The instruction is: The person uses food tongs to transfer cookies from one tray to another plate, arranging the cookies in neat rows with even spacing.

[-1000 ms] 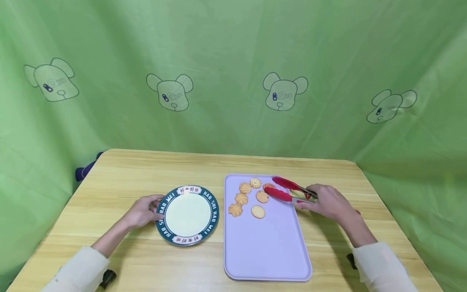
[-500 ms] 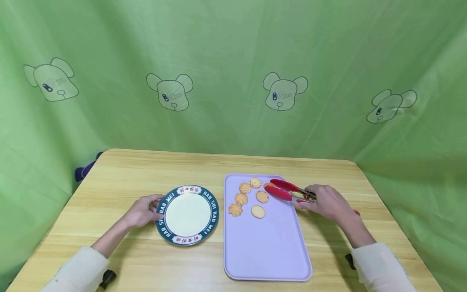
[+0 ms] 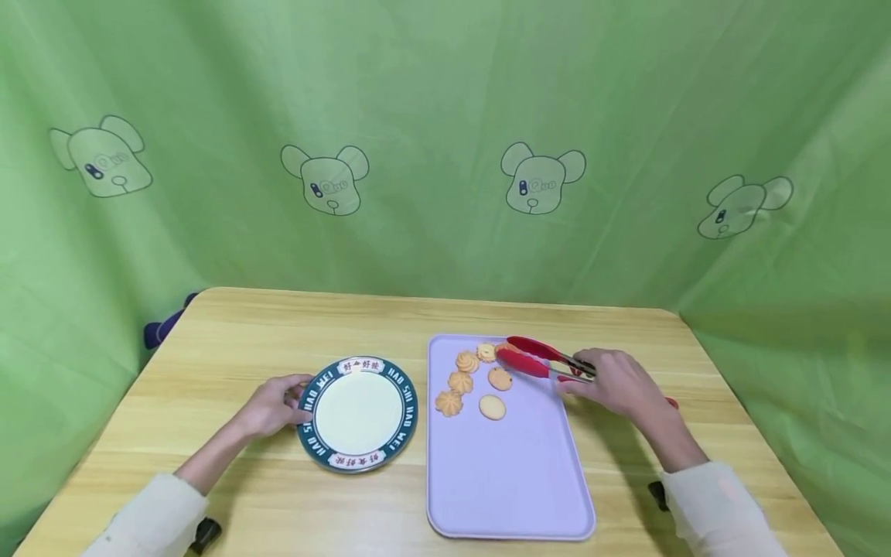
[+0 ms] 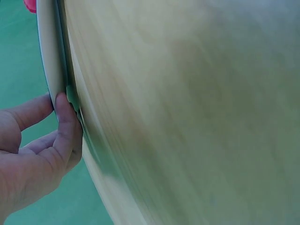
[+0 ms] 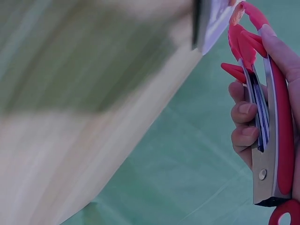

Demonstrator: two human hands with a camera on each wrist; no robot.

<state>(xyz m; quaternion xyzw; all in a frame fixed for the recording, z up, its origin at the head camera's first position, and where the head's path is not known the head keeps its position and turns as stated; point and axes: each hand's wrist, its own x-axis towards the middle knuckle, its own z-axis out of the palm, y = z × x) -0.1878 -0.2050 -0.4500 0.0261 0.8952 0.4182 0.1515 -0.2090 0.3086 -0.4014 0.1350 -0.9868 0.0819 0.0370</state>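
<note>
- Right grip [image 3: 616, 381] is clamped on the red-headed tongs [image 3: 525, 363], fingers curled round the arms, sitting just off the tray [image 3: 508, 480] at about its 2 o'clock.
- From that hand the tongs aim roughly at 10 o'clock. An orange cookie [image 3: 505, 347] peeks out between the heads at the tray's 12 o'clock end, mostly covered. Can't tell whether the heads are actually squeezing it.
- To do this bit well, imo: get one head on each side, keep them low, then close slowly and evenly. These look crumbly, so a light squeeze is probably plenty.
- Watch the pale-centred cookie [image 3: 486, 353] right beside it at 9 o'clock. A wide swing of the heads would likely knock it.
- Rest of the batch: three swirled cookies [image 3: 460, 381] in a line running down to the tray's 10 o'clock, plus a speckled cookie [image 3: 500, 378] and a plain oval one [image 3: 492, 407] nearer the middle.
- Left grip [image 3: 274, 404] pinches the plate [image 3: 357, 414] at its 9 o'clock rim. Good habit, should stop it sliding.
- Plate's bare in the middle, with the tray at its 3 o'clock, both on the wooden table [image 3: 292, 325].
</note>
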